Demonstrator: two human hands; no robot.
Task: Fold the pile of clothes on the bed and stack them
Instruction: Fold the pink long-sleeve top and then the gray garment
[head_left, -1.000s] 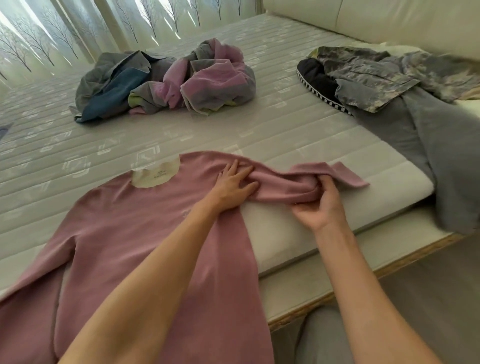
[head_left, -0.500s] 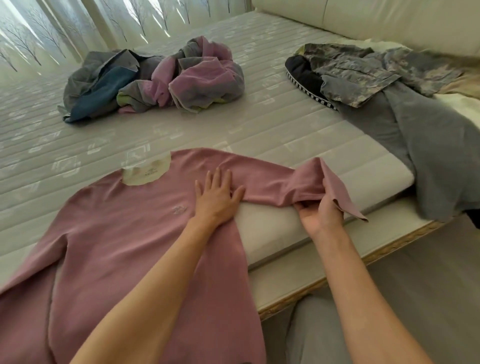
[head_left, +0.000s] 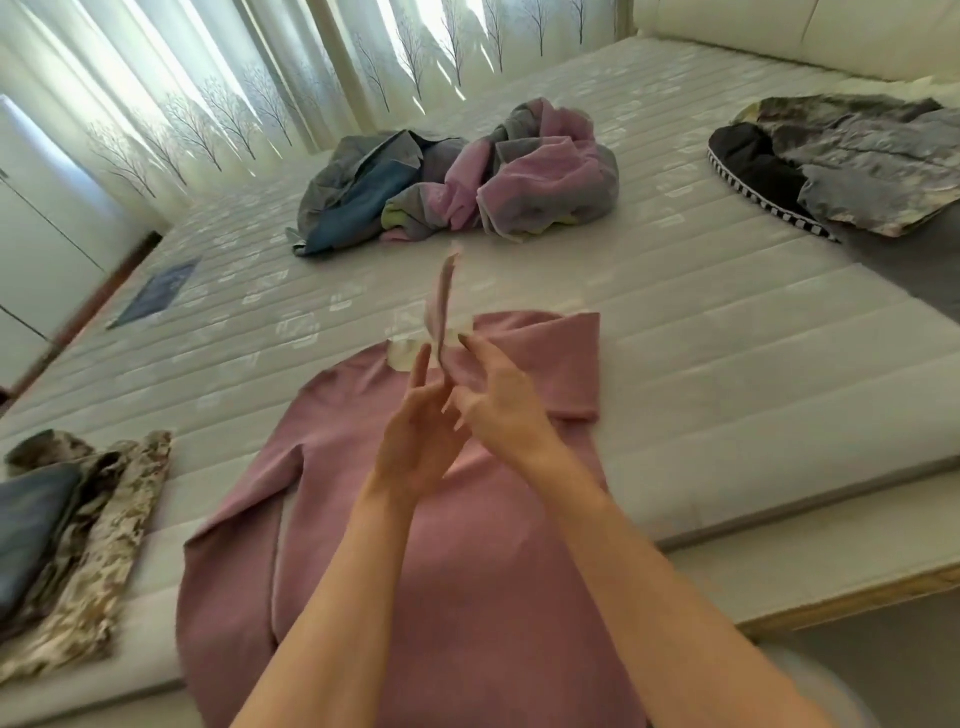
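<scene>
Both hands meet above the pink sweater (head_left: 467, 545); right grip (head_left: 498, 410) pinches its raised cuff (head_left: 441, 306); left (head_left: 415, 447) loose.

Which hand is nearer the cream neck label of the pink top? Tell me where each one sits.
Left. The left hand has its fingers just below the cream neck label. The right hand is a little further off, to the label's right, holding the sleeve end.

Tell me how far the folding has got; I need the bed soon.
Done: a few folded pieces sit stacked at the mattress's near left edge. In hand: the pink top lies flat, its right sleeve folded across the chest, and the right hand pinches the cuff beside the open left hand; the other sleeve lies unfolded. Left: the crumpled heap mid-bed and the camouflage and grey garments far right.
</scene>
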